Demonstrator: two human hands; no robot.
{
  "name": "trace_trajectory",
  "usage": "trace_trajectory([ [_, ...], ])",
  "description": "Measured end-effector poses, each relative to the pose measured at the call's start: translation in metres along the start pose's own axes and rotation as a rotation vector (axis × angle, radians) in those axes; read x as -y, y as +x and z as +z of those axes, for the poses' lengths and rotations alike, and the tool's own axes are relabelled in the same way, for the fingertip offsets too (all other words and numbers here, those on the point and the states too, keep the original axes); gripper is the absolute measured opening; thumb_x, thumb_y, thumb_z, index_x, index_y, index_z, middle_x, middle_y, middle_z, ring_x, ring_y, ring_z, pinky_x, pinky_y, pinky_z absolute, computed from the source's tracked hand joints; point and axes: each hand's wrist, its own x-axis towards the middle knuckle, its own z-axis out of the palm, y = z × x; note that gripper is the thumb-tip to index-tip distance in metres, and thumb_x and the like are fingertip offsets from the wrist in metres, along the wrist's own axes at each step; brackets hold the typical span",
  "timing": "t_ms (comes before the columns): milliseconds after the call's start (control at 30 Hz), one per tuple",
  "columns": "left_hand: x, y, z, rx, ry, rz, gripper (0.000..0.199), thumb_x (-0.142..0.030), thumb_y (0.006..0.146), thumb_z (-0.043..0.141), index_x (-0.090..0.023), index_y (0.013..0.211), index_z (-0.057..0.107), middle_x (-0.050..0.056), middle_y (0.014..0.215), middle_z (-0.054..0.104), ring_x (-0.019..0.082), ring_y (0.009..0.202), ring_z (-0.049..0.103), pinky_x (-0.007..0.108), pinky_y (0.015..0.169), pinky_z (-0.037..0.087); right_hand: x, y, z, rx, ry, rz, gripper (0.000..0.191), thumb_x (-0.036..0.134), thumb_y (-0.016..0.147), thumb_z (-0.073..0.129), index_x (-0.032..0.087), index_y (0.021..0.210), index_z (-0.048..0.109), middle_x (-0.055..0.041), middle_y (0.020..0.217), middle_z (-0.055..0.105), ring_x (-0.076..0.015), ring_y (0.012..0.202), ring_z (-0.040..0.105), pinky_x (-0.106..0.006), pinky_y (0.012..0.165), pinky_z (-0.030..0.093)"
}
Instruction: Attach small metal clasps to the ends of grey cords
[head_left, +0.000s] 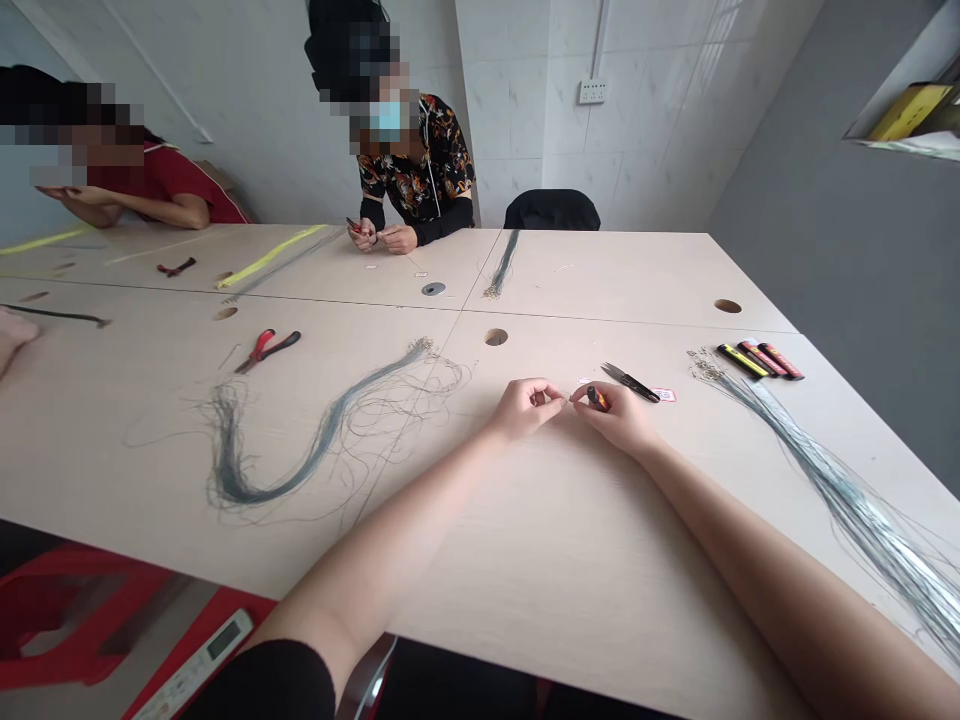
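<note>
Right, we're live on the table, and closest in are the two bare forearms reaching up to lower centre. The left hand (526,408) is curled, thumb and forefinger pressed together on something too fine for me to make out. The right hand (616,418) is closed too, pinching a small orange-and-black grip (598,398) at its fingertips, and the two hands nearly touch. My call: this is close, fiddly work at the fingertips, so the next move calls for a steady pinch. Just beyond lie black-handled snips (630,382) and a small tag (664,395). To the right runs a long bundle of grey line (847,500), with four stubby markers (759,360) above its end. To the left sprawls a looser loop of line (322,440), with red-and-black pliers (267,350) past it. Up at top centre, a co-worker's hands (379,236) work over the far table, and another co-worker's hand (75,195) sits at upper left.
</note>
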Motion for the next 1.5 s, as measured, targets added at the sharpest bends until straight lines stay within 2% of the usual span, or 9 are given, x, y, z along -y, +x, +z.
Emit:
trace_trajectory([
  [133,-0.0005,0.0004,-0.0008,0.002,-0.03,-0.007,0.023,-0.037,0.071,0.062,-0.014,0.071,0.065,-0.003,0.055,0.048,0.008,0.052,0.038,0.022,0.051,0.029,0.002,-0.0018,-0.0006,0.002,0.032,0.028,0.025,0.037,0.073,0.054,0.016,0.08,0.065,0.0053,0.054,0.031,-0.0093,0.051,0.027,-0.025,0.05,0.023],
  [267,-0.0002,0.0002,-0.0006,0.02,0.015,-0.007,0.022,-0.037,0.072,0.062,-0.015,0.07,0.065,-0.004,0.052,0.046,0.008,0.05,0.038,0.023,0.05,0.029,0.0021,-0.0022,-0.0012,-0.014,0.035,0.013,0.028,0.04,0.074,0.055,0.016,0.081,0.067,0.005,0.055,0.029,-0.0096,0.051,0.026,-0.026,0.051,0.023],
  [533,0.0013,-0.0001,0.0022,0.026,0.119,0.077,0.014,-0.028,0.072,0.06,-0.015,0.069,0.065,-0.004,0.055,0.051,0.008,0.05,0.039,0.022,0.051,0.032,-0.0026,-0.0002,-0.0005,0.009,0.024,-0.018,0.028,0.039,0.076,0.053,0.015,0.073,0.067,0.0003,0.06,0.048,-0.0111,0.057,0.037,-0.026,0.055,0.029],
  [700,-0.0008,-0.0011,0.0022,0.006,0.134,0.098,0.012,-0.025,0.073,0.059,-0.015,0.069,0.064,-0.005,0.053,0.048,0.008,0.05,0.038,0.022,0.052,0.033,-0.0019,-0.0003,-0.0009,0.024,0.016,0.004,0.029,0.04,0.076,0.053,0.014,0.073,0.066,-0.0014,0.064,0.053,-0.0122,0.059,0.041,-0.026,0.057,0.031],
  [967,-0.0033,-0.0016,0.0022,0.005,0.156,0.081,0.01,-0.024,0.073,0.06,-0.016,0.067,0.063,-0.004,0.055,0.051,0.008,0.05,0.04,0.022,0.052,0.033,-0.0023,-0.0009,-0.0005,0.015,0.025,-0.011,0.025,0.038,0.074,0.054,0.015,0.071,0.066,0.0001,0.059,0.05,-0.0114,0.057,0.039,-0.025,0.055,0.03],
  [1167,-0.0027,-0.0017,0.0026,0.008,0.154,0.089,0.009,-0.022,0.071,0.06,-0.016,0.065,0.062,-0.005,0.055,0.051,0.008,0.05,0.04,0.022,0.052,0.034,-0.0013,-0.0007,-0.0007,0.027,0.046,-0.009,0.023,0.034,0.072,0.053,0.015,0.072,0.066,-0.0023,0.066,0.059,-0.0134,0.062,0.047,-0.026,0.059,0.036],
  [1500,-0.0035,-0.0011,0.0022,0.01,0.153,0.091,0.008,-0.021,0.072,0.06,-0.016,0.065,0.061,-0.004,0.056,0.053,0.007,0.05,0.041,0.022,0.052,0.035,-0.0031,-0.0003,0.0004,0.015,0.028,-0.018,0.02,0.032,0.072,0.052,0.015,0.07,0.064,-0.0025,0.066,0.059,-0.0139,0.063,0.048,-0.026,0.06,0.036],
])
